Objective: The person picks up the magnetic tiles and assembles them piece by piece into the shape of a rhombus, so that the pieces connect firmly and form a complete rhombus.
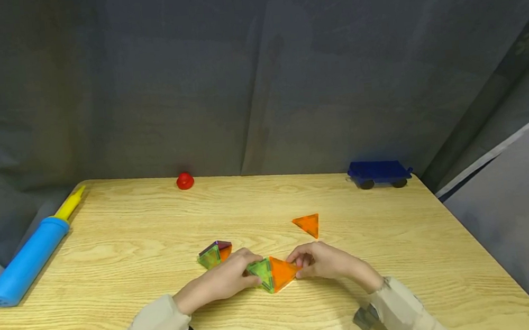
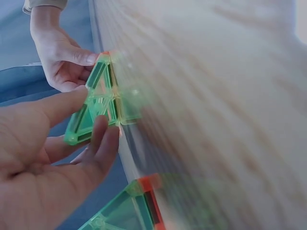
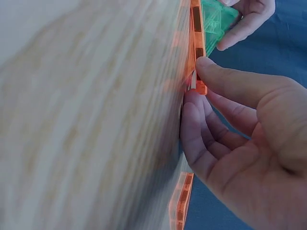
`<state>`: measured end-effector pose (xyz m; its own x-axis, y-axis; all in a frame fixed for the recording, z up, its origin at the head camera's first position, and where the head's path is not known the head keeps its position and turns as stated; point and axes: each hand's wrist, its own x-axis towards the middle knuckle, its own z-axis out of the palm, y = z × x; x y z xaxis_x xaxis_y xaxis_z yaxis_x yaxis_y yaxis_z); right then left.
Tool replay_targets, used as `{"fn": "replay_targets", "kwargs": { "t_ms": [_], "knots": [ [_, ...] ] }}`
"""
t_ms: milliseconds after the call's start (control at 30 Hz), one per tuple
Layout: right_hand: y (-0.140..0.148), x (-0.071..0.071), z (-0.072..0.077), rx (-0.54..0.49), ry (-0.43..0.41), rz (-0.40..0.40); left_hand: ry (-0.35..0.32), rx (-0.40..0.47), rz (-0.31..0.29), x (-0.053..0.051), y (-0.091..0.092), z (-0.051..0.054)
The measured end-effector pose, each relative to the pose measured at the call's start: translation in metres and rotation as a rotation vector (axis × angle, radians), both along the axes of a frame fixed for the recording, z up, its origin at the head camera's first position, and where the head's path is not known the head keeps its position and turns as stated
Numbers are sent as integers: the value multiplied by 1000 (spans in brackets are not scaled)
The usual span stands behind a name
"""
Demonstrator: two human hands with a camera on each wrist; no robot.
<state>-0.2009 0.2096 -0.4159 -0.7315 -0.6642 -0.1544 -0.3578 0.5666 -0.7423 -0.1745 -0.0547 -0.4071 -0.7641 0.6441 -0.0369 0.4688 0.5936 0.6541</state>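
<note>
Near the middle front of the table, a green triangular magnetic tile and an orange triangular magnetic tile lie edge to edge. My left hand pinches the green tile between thumb and fingers; in the left wrist view that tile stands tilted off the tabletop. At the orange tile's pointed corner, my right hand grips it with thumb and fingertips, as the right wrist view shows on the tile's edge. Just behind the left hand sits a small built piece of green, orange and purple tiles, partly hidden.
A loose orange triangle lies beyond the right hand. Along the back edge are a red dome-shaped piece and a blue wheeled wagon. A blue and yellow hand pump lies at the left edge. Dark cloth hangs behind the table.
</note>
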Motion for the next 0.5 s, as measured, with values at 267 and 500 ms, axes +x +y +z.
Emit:
{"fn": "replay_targets", "kwargs": {
  "t_ms": [267,500],
  "knots": [
    [-1,1,0,6,11,17,43,17,-9,-1,2,0],
    [-3,2,1,6,9,26,45,35,-17,-1,2,0]
  ]
}}
